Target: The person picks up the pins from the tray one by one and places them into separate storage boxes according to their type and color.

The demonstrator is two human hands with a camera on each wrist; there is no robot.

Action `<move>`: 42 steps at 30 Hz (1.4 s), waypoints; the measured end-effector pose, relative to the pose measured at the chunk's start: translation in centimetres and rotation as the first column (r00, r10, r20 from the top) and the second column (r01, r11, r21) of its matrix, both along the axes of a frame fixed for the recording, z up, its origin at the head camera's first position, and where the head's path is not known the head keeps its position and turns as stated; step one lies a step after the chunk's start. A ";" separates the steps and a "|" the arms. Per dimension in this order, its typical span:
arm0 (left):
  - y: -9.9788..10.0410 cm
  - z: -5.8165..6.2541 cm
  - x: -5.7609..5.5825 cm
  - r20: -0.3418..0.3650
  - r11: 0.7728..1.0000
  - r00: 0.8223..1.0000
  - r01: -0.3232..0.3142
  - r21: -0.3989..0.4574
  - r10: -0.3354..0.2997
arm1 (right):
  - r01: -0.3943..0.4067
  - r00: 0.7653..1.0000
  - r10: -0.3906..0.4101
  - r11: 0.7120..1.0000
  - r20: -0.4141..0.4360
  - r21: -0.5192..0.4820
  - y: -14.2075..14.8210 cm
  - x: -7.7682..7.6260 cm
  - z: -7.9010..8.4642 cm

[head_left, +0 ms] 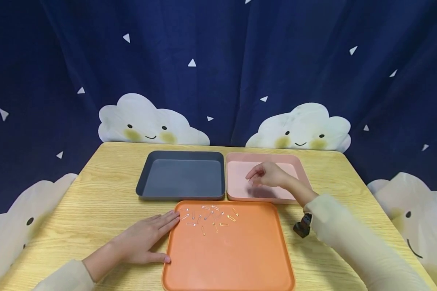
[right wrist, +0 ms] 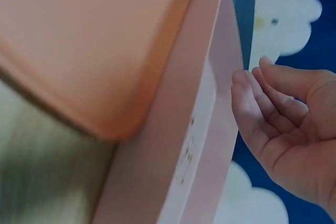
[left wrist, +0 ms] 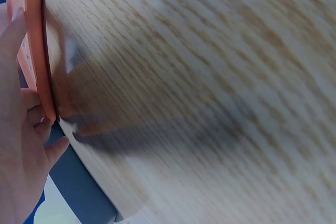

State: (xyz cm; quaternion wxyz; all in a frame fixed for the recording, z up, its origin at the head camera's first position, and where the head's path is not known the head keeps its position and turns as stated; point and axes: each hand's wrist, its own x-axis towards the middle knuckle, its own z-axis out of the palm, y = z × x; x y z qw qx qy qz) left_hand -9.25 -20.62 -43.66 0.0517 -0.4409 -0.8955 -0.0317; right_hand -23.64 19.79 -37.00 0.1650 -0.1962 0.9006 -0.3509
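Note:
My left hand (head_left: 145, 236) lies beside the orange tray (head_left: 229, 262), fingertips and thumb touching its left rim. Several small safety pins (head_left: 231, 218), some silver and some gold, are scattered over the far part of that tray. Above the pink tray (head_left: 233, 195) hovers my right hand (head_left: 267, 174), fingers loosely bent. In the right wrist view its thumb and forefinger stand apart, and no pin shows between them. A few gold safety pins (right wrist: 188, 154) lie on the floor of the pink tray.
A dark grey tray (head_left: 183, 198) stands left of the pink one, both behind the orange tray on the wooden table (head_left: 105, 182). A dark blue curtain (head_left: 218, 72) with clouds and white triangles hangs behind. A black device (head_left: 303, 226) is at my right wrist.

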 end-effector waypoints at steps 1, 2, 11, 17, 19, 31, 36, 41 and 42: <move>0.0 0.0 0.0 0.000 1.000 1.000 0.001 -0.001 -0.001 | -0.013 1.000 0.013 1.000 -0.027 -0.002 -0.3 0.6 -0.1; 0.0 0.0 0.0 0.000 1.000 1.000 0.001 -0.001 -0.001 | -0.029 0.998 0.029 1.000 -0.055 -0.002 -0.6 1.2 -0.1; 0.0 0.0 0.0 0.000 1.000 1.000 0.001 0.000 -0.001 | -0.228 0.959 0.222 0.973 -0.177 -0.014 -3.6 6.0 -0.8; 0.0 0.1 -0.2 0.019 1.000 1.000 -0.002 -0.007 0.002 | -0.301 0.881 0.354 0.931 -0.314 0.206 -4.5 7.6 -2.7; 0.0 0.1 -0.3 0.024 1.000 1.000 -0.003 -0.013 0.003 | -0.307 0.841 0.397 0.910 -0.369 0.280 -4.6 8.0 -3.1; -0.1 0.3 -0.3 0.039 1.000 0.999 -0.010 -0.016 0.011 | -0.302 0.758 0.451 0.883 -0.472 0.360 -3.7 8.5 -4.0; -0.2 0.4 -0.3 0.026 1.000 1.000 -0.004 -0.011 0.004 | -0.254 0.779 0.404 0.903 -0.479 0.348 -3.2 8.7 -4.2; -0.1 0.1 -0.1 0.013 1.000 1.000 -0.001 -0.002 0.001 | -0.230 0.784 0.370 0.919 -0.498 0.321 -3.0 8.8 -4.6; -0.1 0.1 -0.1 0.011 1.000 1.000 -0.001 -0.001 0.001 | -0.226 0.783 0.363 0.923 -0.505 0.312 -3.0 8.8 -4.7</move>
